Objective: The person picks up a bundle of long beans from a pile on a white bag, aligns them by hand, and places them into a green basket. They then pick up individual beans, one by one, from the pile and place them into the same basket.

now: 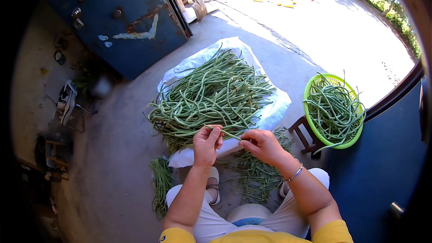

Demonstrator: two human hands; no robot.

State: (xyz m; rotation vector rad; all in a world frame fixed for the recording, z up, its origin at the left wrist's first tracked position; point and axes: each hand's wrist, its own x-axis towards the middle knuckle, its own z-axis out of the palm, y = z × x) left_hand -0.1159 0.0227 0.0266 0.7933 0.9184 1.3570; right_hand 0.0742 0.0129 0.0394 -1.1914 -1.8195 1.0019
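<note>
My left hand (206, 144) and my right hand (262, 145) together pinch one long green bean (228, 133) between them, just above my knees. Beyond the hands, a big heap of long green beans (211, 96) lies on a white sack (274, 108) spread on the concrete floor. A small bundle of beans (160, 182) lies by my left knee, and loose bean pieces (254, 177) are scattered between my feet. A bracelet circles my right wrist.
A green plastic basket (309, 91) with beans sits on a small wooden stool (304, 134) at right. A blue metal door (121, 22) stands open at back left, another blue door (382, 166) at right. Clutter lines the left wall. Sunlit ground lies beyond.
</note>
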